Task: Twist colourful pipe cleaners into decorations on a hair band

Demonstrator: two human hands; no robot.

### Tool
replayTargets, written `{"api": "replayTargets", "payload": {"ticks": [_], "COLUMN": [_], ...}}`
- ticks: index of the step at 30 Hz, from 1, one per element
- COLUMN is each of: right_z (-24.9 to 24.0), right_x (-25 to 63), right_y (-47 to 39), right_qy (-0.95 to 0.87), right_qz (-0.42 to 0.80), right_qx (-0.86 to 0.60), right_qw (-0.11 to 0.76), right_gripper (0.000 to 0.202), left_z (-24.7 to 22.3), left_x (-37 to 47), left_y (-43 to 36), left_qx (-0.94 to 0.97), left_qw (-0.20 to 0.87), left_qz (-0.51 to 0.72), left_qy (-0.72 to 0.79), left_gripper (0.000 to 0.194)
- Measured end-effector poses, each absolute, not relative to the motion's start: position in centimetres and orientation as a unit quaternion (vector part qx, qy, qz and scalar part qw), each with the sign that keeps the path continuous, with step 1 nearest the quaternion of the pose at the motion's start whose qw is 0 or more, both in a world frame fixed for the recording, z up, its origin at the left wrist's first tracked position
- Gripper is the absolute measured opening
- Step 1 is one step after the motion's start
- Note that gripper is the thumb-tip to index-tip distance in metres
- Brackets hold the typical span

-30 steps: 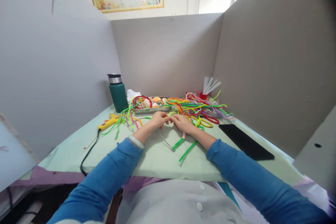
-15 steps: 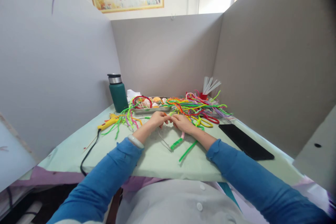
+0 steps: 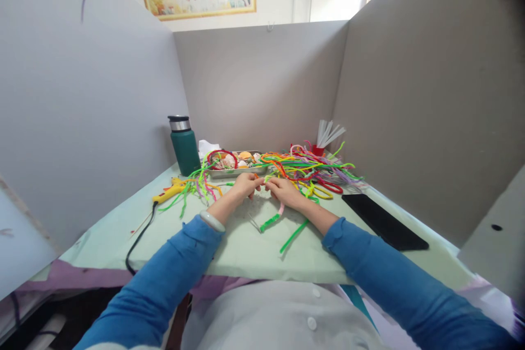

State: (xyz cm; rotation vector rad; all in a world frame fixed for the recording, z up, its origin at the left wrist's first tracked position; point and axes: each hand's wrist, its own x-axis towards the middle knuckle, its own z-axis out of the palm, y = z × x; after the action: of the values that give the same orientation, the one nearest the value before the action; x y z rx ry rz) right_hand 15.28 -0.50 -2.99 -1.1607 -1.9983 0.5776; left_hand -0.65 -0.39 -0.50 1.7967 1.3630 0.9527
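Both hands meet low over the middle of the table with fingertips pinched close together. Between them is a thin wire hoop, partly wrapped in fuzzy pipe cleaner; its green wrapped stretch (image 3: pixel 269 222) and a pink stretch (image 3: pixel 281 208) hang below my right hand (image 3: pixel 282 191). A bare grey part of the wire (image 3: pixel 255 222) runs up toward my left hand (image 3: pixel 247 186). A bit of orange shows at my left fingertips, and yellow-green fuzz by the right ones. My fingers hide the exact grip. A loose green pipe cleaner (image 3: pixel 293 236) lies beneath my right wrist.
Behind the hands are a metal tray (image 3: pixel 229 173) of shells and a heap of coloured pipe cleaners (image 3: pixel 303 164). On the left stand a green bottle (image 3: pixel 186 150) and a yellow glue gun (image 3: pixel 169 191) with its cord. At right lies a black flat device (image 3: pixel 383 220), near white sticks (image 3: pixel 327 134).
The hanging green and pink part of the hoop has swung slightly left and up. My fingertips have shifted a little; both hands stay in nearly the same place.
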Motion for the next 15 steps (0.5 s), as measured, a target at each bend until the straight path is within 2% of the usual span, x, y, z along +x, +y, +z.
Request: {"api": "replayTargets", "payload": {"ticks": [15], "right_z": [-2.93], "right_x": [15.36], "right_y": [-0.76], "right_qy": [-0.799], "right_qz": [0.235], "right_qx": [-0.409], "right_qw": [0.374], "right_gripper": [0.025], "left_z": [-0.3], "left_x": [-0.89], "left_y": [-0.54], "left_qx": [0.685], "left_qw": [0.434], "left_qz": [0.346], "left_qy": [0.473], "left_gripper": [0.028]}}
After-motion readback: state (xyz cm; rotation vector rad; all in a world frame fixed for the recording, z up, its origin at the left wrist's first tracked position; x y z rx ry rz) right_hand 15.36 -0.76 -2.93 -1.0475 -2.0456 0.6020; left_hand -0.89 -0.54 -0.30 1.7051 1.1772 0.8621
